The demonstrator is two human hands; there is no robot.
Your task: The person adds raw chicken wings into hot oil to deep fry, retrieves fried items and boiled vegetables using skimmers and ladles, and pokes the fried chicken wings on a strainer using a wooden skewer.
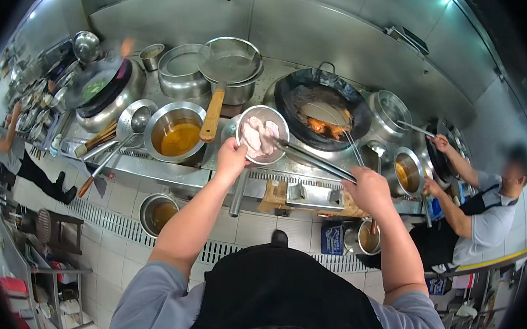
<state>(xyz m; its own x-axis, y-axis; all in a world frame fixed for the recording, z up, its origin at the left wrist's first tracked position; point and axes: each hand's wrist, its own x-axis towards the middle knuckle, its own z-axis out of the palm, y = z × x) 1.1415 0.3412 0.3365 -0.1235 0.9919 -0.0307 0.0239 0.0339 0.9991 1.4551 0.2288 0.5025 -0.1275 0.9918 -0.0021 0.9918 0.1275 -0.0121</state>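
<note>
My left hand (231, 159) grips the rim of a metal bowl (246, 115) and holds it tilted over the stove's front. Pale raw meat pieces (254, 134), which look like chicken, lie in the bowl. Closed around long metal tongs (316, 159), my right hand (369, 189) is to the right of the bowl. The tips of the tongs reach into the bowl beside the meat. Behind my right hand, a dark wok (289, 102) contains a mesh strainer (323, 110) and browned, orange food (324, 129).
Left of the bowl are a wooden-handled sieve (229, 59), a pot of amber liquid (156, 126) and a perforated skimmer (126, 121). A co-worker (480, 210) works at the right, and another person (9, 137) at far left. A pot (147, 214) stands low near the floor grate (119, 225).
</note>
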